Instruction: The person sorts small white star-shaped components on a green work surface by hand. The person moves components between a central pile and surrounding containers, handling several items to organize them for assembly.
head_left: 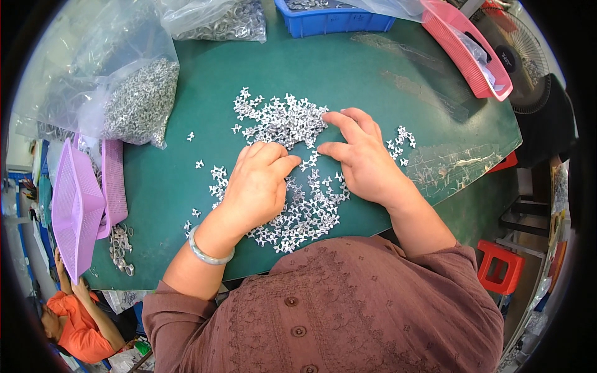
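Note:
Many small silver-grey metal pieces with short arms lie on a green tabletop. A dense heap (pixel 292 121) of them sits in front of me, and a looser spread (pixel 305 217) lies nearer my body. My left hand (pixel 256 183) rests at the heap's near edge, its fingers bent and held together; what they pinch, if anything, is hidden. On the heap's right side is my right hand (pixel 367 155), with thumb and forefinger apart and the fingertips touching the pieces. A small group of pieces (pixel 401 143) lies right of my right hand.
Clear plastic bags of metal parts (pixel 142 93) stand at the far left, above purple baskets (pixel 78 211). A blue bin (pixel 339 23) and a pink basket (pixel 463 53) line the far side. A person in orange (pixel 87 326) sits at lower left; a red stool (pixel 499 267) stands right.

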Demonstrator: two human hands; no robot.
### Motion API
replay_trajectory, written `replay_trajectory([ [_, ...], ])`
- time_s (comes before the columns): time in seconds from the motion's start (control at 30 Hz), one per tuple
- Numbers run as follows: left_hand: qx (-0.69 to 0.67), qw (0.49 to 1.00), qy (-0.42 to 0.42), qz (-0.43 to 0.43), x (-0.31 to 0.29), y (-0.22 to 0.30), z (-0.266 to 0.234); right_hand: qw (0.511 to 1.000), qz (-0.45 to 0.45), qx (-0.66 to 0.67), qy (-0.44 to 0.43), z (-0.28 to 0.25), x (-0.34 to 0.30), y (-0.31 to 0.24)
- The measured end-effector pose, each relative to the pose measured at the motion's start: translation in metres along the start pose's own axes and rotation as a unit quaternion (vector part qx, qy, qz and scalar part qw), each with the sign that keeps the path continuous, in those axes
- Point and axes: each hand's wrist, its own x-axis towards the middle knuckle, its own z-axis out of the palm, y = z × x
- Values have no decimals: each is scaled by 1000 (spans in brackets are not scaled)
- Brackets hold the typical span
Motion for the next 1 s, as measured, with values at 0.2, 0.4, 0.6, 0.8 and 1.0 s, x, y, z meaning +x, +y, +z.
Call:
replay_trajectory([
  [0.2,0,1000,2,6,0,-2,0,1000,-5,6,-17,-1,0,-2],
  [0.4,-5,1000,-16,25,-2,-5,-3,997,-52,46,-43,-4,0,-1],
  [0.6,7,999,42,-11,1,1,0,999,-41,27,-22,-1,3,-5],
  [0.8,26,999,16,-21,-2,2,3,999,-13,-32,-29,2,2,-6],
  [1.0,-1,1000,11,-22,-3,2,0,999,-20,-18,-41,0,0,-4],
])
